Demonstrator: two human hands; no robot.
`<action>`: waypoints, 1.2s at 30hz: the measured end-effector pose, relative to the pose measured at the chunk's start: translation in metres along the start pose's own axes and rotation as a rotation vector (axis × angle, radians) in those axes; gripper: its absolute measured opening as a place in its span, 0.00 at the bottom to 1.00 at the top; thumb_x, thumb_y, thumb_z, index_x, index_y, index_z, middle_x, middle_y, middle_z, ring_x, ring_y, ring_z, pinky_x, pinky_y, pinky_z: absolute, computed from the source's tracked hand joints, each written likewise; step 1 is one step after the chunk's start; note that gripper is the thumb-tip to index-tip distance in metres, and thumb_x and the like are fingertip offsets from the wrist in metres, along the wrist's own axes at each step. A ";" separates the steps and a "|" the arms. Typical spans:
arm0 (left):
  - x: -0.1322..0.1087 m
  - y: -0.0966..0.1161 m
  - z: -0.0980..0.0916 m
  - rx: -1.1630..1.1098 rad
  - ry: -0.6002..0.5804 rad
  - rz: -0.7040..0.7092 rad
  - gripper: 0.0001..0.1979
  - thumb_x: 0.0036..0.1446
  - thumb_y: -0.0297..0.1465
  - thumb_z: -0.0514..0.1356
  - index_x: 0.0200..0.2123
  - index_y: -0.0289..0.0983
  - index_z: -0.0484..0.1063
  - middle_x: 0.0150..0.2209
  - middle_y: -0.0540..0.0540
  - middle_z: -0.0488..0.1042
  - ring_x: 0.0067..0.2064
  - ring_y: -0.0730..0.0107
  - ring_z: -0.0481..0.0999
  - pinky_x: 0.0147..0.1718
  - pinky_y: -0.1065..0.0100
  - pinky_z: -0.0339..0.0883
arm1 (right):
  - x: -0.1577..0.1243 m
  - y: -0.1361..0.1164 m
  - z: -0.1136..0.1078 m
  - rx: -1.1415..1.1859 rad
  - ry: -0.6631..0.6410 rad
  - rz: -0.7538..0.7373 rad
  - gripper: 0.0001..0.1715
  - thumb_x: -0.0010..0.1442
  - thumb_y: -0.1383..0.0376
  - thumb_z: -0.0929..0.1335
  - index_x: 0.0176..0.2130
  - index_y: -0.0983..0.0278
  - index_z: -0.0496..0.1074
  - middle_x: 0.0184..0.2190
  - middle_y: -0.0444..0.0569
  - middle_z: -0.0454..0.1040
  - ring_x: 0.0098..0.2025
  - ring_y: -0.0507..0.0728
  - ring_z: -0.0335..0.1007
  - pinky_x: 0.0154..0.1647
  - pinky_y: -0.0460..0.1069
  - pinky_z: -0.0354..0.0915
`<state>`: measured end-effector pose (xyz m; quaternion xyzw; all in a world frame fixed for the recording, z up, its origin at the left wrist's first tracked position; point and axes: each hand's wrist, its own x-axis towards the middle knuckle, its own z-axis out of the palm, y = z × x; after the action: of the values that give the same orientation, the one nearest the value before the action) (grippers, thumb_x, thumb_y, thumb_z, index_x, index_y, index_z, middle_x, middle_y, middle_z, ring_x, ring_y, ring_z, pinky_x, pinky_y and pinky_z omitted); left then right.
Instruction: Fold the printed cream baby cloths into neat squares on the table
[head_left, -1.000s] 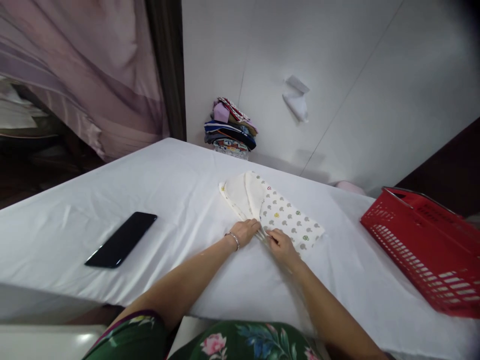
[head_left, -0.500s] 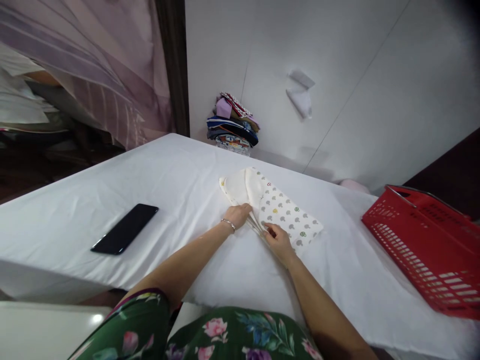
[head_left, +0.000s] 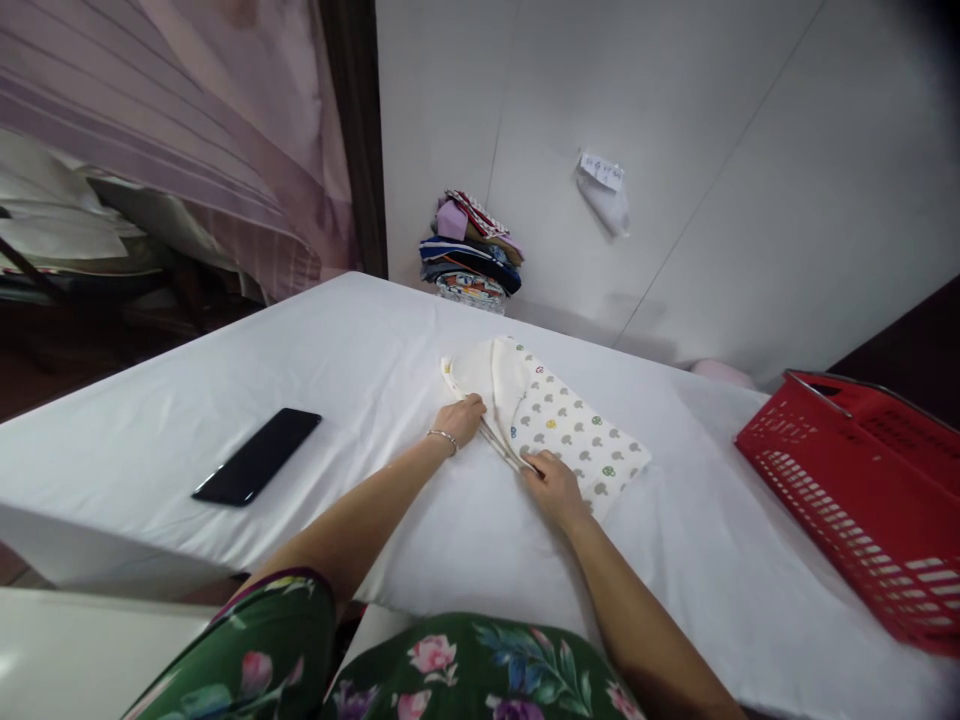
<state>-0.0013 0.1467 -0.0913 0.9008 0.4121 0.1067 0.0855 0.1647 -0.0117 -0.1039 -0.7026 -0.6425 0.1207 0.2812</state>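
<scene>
Fingers of the left hand [head_left: 460, 420] and right hand [head_left: 555, 488] seemingly pinch the printed cloth [head_left: 574, 425] along its near edge.

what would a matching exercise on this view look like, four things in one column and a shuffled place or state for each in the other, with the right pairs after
Things:
1. white mushroom-print cloth
2. flat black rectangular phone
3. red plastic basket
4. multicoloured folded cloths

Places or states:
A. slotted, at the picture's right edge
B. piled by the pale wall
C. held by the left hand and right hand
D. lying left on the white-covered table

Pairs: 1-C, 2-D, 3-A, 4-B
</scene>
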 end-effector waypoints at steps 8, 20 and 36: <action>-0.002 -0.023 0.001 0.004 -0.005 -0.014 0.12 0.59 0.28 0.47 0.43 0.41 0.66 0.47 0.47 0.70 0.45 0.66 0.71 0.39 0.66 0.63 | -0.001 0.000 -0.003 0.056 -0.030 0.017 0.14 0.58 0.62 0.61 0.37 0.57 0.75 0.29 0.43 0.67 0.32 0.52 0.64 0.33 0.46 0.56; 0.020 -0.032 0.000 -0.247 0.086 -0.412 0.15 0.57 0.42 0.51 0.41 0.41 0.70 0.46 0.46 0.73 0.43 0.64 0.73 0.40 0.66 0.64 | -0.001 0.006 0.005 0.089 0.004 -0.022 0.15 0.57 0.64 0.61 0.41 0.58 0.74 0.33 0.45 0.71 0.35 0.54 0.68 0.37 0.48 0.62; 0.067 -0.071 0.004 -0.305 0.197 -0.774 0.18 0.56 0.43 0.50 0.45 0.40 0.63 0.44 0.39 0.74 0.46 0.55 0.74 0.38 0.60 0.65 | -0.003 0.003 0.001 0.078 -0.049 -0.011 0.15 0.57 0.62 0.62 0.42 0.56 0.73 0.33 0.45 0.71 0.35 0.54 0.68 0.37 0.48 0.63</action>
<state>-0.0089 0.2429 -0.1038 0.6423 0.7054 0.2121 0.2115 0.1659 -0.0143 -0.1069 -0.6845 -0.6478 0.1613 0.2929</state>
